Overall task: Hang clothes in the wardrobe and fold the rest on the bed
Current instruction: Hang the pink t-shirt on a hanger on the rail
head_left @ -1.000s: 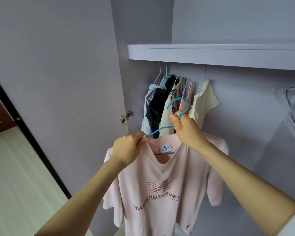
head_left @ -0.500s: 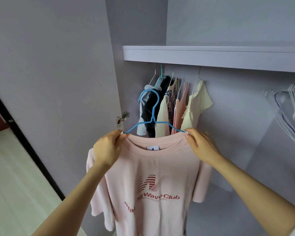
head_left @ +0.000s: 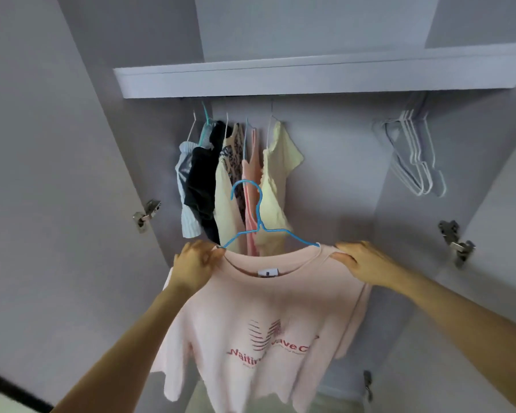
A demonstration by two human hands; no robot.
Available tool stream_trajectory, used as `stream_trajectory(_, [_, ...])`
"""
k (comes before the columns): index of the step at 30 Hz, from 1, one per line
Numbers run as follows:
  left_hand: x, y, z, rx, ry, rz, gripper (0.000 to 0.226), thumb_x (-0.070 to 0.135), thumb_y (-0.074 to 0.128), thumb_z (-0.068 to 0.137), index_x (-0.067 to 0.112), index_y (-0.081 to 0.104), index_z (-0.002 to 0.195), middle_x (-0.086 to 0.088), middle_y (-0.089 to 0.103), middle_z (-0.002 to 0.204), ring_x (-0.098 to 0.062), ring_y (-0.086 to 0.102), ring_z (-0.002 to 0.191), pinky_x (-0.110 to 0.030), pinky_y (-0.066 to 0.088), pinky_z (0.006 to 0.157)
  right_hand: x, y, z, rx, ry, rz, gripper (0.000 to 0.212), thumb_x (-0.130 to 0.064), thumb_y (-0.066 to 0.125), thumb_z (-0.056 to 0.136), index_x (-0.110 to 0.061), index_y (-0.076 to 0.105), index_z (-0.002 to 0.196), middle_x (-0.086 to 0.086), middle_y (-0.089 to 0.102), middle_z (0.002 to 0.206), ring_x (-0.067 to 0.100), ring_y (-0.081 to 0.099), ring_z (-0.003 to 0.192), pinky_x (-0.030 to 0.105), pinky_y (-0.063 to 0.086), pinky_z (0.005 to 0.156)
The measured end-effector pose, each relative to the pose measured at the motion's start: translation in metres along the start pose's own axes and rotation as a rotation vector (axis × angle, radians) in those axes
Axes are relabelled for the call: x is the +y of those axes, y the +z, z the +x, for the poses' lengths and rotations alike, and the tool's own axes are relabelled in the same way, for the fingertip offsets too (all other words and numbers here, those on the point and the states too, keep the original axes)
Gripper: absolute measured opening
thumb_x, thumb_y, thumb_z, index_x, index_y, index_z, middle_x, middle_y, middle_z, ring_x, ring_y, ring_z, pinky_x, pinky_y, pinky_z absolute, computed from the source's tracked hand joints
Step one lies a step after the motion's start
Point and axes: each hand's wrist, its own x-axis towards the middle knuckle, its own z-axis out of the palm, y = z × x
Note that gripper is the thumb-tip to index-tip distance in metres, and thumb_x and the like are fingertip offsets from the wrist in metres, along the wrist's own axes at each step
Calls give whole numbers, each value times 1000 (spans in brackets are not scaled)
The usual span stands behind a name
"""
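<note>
A pale pink T-shirt (head_left: 259, 317) with red lettering hangs on a blue wire hanger (head_left: 258, 225), held up in front of the open wardrobe. My left hand (head_left: 195, 266) grips the shirt's left shoulder over the hanger's end. My right hand (head_left: 361, 262) grips the right shoulder the same way. The hanger's hook stands free, below the rail and in front of the hung clothes. Several garments (head_left: 233, 180) hang under the shelf: striped, black, patterned, salmon and pale yellow.
A white shelf (head_left: 310, 76) spans the wardrobe above the rail. Several empty white hangers (head_left: 414, 156) hang at the right. Both wardrobe doors stand open, with metal hinges at the left (head_left: 146, 214) and the right (head_left: 456, 241).
My right hand left the hanger's hook and took the shirt's right shoulder. The shirt now hangs squarely on the hanger, and the view has turned to face the wardrobe.
</note>
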Motion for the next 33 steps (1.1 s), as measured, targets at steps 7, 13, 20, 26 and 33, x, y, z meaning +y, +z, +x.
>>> stream_trajectory(7, [41,58,30,-463,89,9,36,29,52,94,23,51,130,-6,55,123,-22,52,116,-24,38,94,27,-23,-47,-155,292,-130,36,-37,35,99,-10,56,109,9,62,116,26,55,110,29,36,84])
stream_trajectory(13, [62,81,48,-595,141,68,48,28,44,97,23,30,143,-15,42,135,-28,46,124,-32,38,102,43,-27,-71,-59,617,-202,34,-35,35,100,-12,57,110,9,60,122,26,53,116,33,41,90])
stream_trajectory(20, [77,76,70,-409,121,13,49,28,46,96,18,32,142,-16,40,133,-37,54,111,-42,42,98,18,-23,-40,270,835,-34,35,-30,32,101,-8,55,116,18,60,118,36,54,112,40,44,87])
stream_trajectory(26, [91,65,110,-199,119,-67,51,26,47,96,14,29,142,-13,31,142,-34,41,124,-47,40,100,9,-18,36,357,603,196,33,-20,29,101,5,49,109,26,58,111,38,56,104,38,44,83])
stream_trajectory(33, [98,79,179,-20,98,-21,63,31,48,94,16,16,147,-14,30,138,-36,35,125,-48,41,91,15,-3,137,495,514,-14,29,-20,28,101,2,45,108,22,64,99,41,60,93,42,44,73])
